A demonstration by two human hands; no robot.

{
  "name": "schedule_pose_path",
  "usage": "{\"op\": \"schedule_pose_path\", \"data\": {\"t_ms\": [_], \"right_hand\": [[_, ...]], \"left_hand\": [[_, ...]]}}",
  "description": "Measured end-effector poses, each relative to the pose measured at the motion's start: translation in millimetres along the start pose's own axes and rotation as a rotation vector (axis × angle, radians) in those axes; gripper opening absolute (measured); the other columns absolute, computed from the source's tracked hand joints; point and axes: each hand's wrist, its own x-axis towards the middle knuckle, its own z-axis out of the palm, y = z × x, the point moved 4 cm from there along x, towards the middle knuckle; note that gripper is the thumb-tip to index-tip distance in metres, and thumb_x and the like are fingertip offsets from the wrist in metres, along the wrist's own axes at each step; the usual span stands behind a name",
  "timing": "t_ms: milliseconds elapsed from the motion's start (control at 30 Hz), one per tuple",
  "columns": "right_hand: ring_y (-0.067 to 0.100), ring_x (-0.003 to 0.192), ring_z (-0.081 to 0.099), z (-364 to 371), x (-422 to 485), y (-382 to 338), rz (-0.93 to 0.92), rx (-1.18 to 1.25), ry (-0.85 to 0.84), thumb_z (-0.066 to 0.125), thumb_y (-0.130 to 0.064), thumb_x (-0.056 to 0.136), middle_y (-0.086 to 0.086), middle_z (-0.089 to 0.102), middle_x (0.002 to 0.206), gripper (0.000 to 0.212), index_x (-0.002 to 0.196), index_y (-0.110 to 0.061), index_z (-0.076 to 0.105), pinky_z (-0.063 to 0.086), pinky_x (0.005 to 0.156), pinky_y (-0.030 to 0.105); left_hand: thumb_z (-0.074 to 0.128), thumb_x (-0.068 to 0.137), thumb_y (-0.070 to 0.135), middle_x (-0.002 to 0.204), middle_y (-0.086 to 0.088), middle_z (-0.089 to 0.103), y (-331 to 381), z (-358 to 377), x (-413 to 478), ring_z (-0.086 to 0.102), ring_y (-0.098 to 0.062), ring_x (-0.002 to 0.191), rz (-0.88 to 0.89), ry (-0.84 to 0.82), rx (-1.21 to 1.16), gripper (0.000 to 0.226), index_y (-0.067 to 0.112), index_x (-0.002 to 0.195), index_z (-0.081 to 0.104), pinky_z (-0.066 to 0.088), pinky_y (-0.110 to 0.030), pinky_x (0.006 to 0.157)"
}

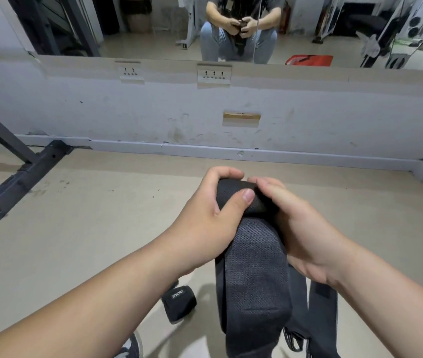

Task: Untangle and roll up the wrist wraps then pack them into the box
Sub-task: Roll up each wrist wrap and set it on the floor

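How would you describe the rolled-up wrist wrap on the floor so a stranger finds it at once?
Start at the beige floor before the grey wall. Just left of the long dark wrap hanging from the left hand and right hand lies a small black rolled wrist wrap. It alone is fully rolled and shows a white logo.

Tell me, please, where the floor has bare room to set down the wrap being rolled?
Bare floor lies between the metal frame, the baseboard and the left hand, and again right of the right hand. Crowded below the hands: a rolled wrap, the hanging wrap, loose straps, a shoe.
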Motion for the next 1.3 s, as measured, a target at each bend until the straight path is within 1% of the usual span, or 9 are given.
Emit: {"op": "schedule_pose_path", "data": {"t_ms": [133, 267, 367, 500, 600, 767, 1000, 1200, 1300], "right_hand": [[0.034, 0.120, 0.070, -1, 1, 7, 0.110, -0.002, -0.024, 0.054, -0.061, 0.101, 0.019, 0.071, 0.131, 0.059, 0.143, -0.019, 0.057, 0.052, 0.107, 0.050], [0.034, 0.119, 0.071, 1, -3, 4, 0.108, 0.067, -0.049, 0.052, -0.058, 0.102, 0.020, 0.072, 0.129, 0.056, 0.140, -0.017, 0.061, 0.057, 0.099, 0.046], [0.039, 0.119, 0.070, -1, -4, 1, 0.068, 0.101, -0.027, 0.058, -0.052, 0.101, 0.024, 0.070, 0.131, 0.052, 0.141, -0.018, 0.058, 0.058, 0.096, 0.049], [0.037, 0.106, 0.071, -4, -4, -1, -0.015, 0.052, 0.015, 0.060, -0.040, 0.101, 0.024, 0.071, 0.120, 0.042, 0.133, -0.013, 0.057, 0.060, 0.090, 0.047], [0.028, 0.095, 0.070, -3, -3, -4, -0.148, -0.025, -0.002, 0.067, -0.031, 0.098, 0.016, 0.071, 0.106, 0.031, 0.124, -0.016, 0.058, 0.060, 0.084, 0.041], [0.019, 0.082, 0.069, 1, -4, -8, -0.276, -0.120, 0.033, 0.072, -0.021, 0.086, 0.006, 0.071, 0.097, 0.031, 0.116, -0.020, 0.066, 0.059, 0.069, 0.029], [0.022, 0.088, 0.072, 10, -6, -11, -0.237, -0.119, 0.039, 0.065, -0.028, 0.096, 0.009, 0.074, 0.101, 0.030, 0.126, -0.026, 0.063, 0.059, 0.078, 0.033], [0.013, 0.101, 0.074, 6, -2, -3, -0.213, -0.376, 0.120, 0.065, -0.059, 0.087, 0.003, 0.079, 0.108, 0.040, 0.118, -0.034, 0.061, 0.056, 0.097, 0.038], [0.016, 0.094, 0.073, 3, -1, 2, -0.169, -0.341, 0.085, 0.062, -0.052, 0.089, 0.015, 0.076, 0.111, 0.042, 0.120, -0.024, 0.056, 0.059, 0.086, 0.034]], "left_hand": [[0.063, 0.103, 0.033, 0.075, 0.009, 0.059, 4, 0, -4, 0.050, -0.010, 0.057, 0.136, -0.064, 0.297, 0.041, 0.046, 0.137, 0.043, 0.045, -0.028, 0.062], [0.055, 0.099, 0.042, 0.130, 0.010, 0.056, 8, 3, -3, 0.060, -0.007, 0.108, 0.314, -0.078, 0.600, 0.046, 0.042, 0.140, 0.032, 0.050, -0.033, 0.095], [0.051, 0.101, 0.045, 0.138, 0.008, 0.051, 7, 7, -3, 0.057, -0.014, 0.119, 0.357, -0.043, 0.734, 0.045, 0.042, 0.139, 0.028, 0.050, -0.039, 0.098], [0.048, 0.106, 0.051, 0.140, 0.010, 0.056, 5, 5, -2, 0.055, -0.004, 0.128, 0.135, -0.115, 0.407, 0.044, 0.045, 0.147, 0.031, 0.044, -0.029, 0.106], [0.045, 0.102, 0.062, 0.108, 0.015, 0.070, 7, -2, 1, 0.066, 0.008, 0.100, -0.027, 0.072, 0.119, 0.041, 0.038, 0.135, 0.053, 0.049, -0.027, 0.093], [0.038, 0.081, 0.088, 0.119, 0.007, 0.076, -12, 6, -3, 0.072, -0.014, 0.115, -0.265, 0.104, -0.097, 0.067, 0.041, 0.120, 0.065, 0.051, -0.050, 0.109], [0.033, 0.100, 0.073, 0.112, 0.007, 0.073, -1, 10, -7, 0.069, -0.010, 0.110, -0.233, 0.139, -0.041, 0.047, 0.036, 0.115, 0.058, 0.050, -0.042, 0.106], [0.035, 0.092, 0.081, 0.111, 0.008, 0.071, -3, 3, -6, 0.067, -0.012, 0.111, -0.172, 0.095, 0.146, 0.057, 0.031, 0.110, 0.057, 0.050, -0.043, 0.105], [0.040, 0.100, 0.072, 0.101, 0.007, 0.070, -5, -3, -5, 0.068, -0.013, 0.094, -0.175, 0.021, 0.210, 0.049, 0.027, 0.110, 0.057, 0.054, -0.038, 0.084]]}}
